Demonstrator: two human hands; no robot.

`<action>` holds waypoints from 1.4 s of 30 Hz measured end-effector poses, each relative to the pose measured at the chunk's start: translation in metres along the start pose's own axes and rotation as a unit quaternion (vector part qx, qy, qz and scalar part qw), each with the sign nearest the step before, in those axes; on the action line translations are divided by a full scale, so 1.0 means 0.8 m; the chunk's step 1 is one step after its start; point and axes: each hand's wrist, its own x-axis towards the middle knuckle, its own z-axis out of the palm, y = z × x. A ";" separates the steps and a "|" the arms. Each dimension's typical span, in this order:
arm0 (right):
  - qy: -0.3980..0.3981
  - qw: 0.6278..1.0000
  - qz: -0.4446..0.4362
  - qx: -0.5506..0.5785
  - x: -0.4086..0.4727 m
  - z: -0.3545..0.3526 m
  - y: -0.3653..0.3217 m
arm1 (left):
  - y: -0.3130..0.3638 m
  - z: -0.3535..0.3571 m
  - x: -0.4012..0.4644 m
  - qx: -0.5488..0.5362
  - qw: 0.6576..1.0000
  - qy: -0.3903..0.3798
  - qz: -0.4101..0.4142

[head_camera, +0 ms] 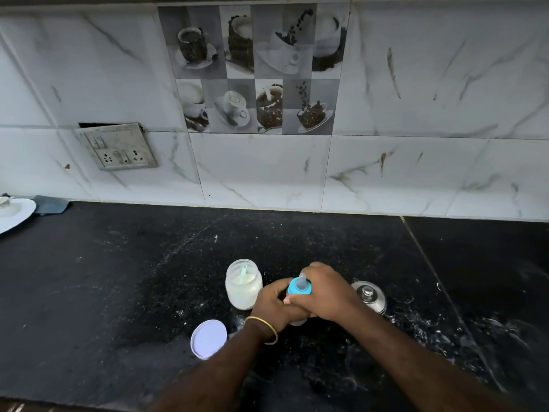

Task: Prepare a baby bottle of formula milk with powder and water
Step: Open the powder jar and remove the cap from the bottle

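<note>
Ok so from my feed both hands are on the bottle [298, 321], which stands upright on the black counter [118, 278] a bit below centre, roughly 5 o'clock from the middle of the view. The left hand [274, 304] is wrapped round the bottle body, fingers curled on it, gold bangle [263, 330] on that wrist. The right hand [325, 292] comes over from 3 o'clock and grips the blue collar [297, 289] just under the teat [302, 280], thumb pressed in at the front. The bottle body is mostly hidden by the hands, so I can't tell what's in it

The powder jar [243, 285] sits right beside the bottle at its 9 o'clock, open, with a pale scoop [244, 273] standing in the powder. Its lid [208, 339] lies flat at the bottle's 7 o'clock. A steel pot [370, 295] with a knobbed lid is at the bottle's 3 o'clock, partly behind the right hand. White plate [15, 214] way off at 9 o'clock by the wall
</note>
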 end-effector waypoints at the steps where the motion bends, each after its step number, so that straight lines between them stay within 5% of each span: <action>1: -0.006 1.000 -0.014 0.011 0.004 -0.005 0.006 | 0.002 0.002 0.003 0.001 1.000 0.000 0.000; 11: -0.109 0.984 -0.138 0.026 0.043 -0.042 0.024 | 0.013 -0.001 0.014 0.017 0.999 -0.020 -0.030; 16: -0.230 0.972 0.003 -0.048 0.054 -0.062 0.002 | 0.014 0.003 0.013 0.033 0.999 0.008 -0.028; 20: -0.126 0.979 0.087 -0.133 0.061 -0.058 -0.028 | 0.015 0.014 0.020 0.017 0.997 0.072 -0.036; 24: -0.160 0.976 0.140 -0.042 0.073 -0.059 -0.037 | 0.014 0.003 0.035 0.018 0.997 0.071 -0.033; 35: -0.252 0.957 0.046 -0.136 0.075 -0.069 -0.052 | 0.009 -0.034 0.043 0.044 0.996 -0.070 -0.018; 39: -0.233 0.959 -0.003 -0.162 0.075 -0.079 -0.064 | 0.008 -0.039 0.051 0.000 0.997 -0.077 -0.023; 42: -0.210 0.956 0.047 -0.198 0.074 -0.082 -0.080 | 0.014 -0.044 0.057 -0.009 0.997 -0.079 -0.018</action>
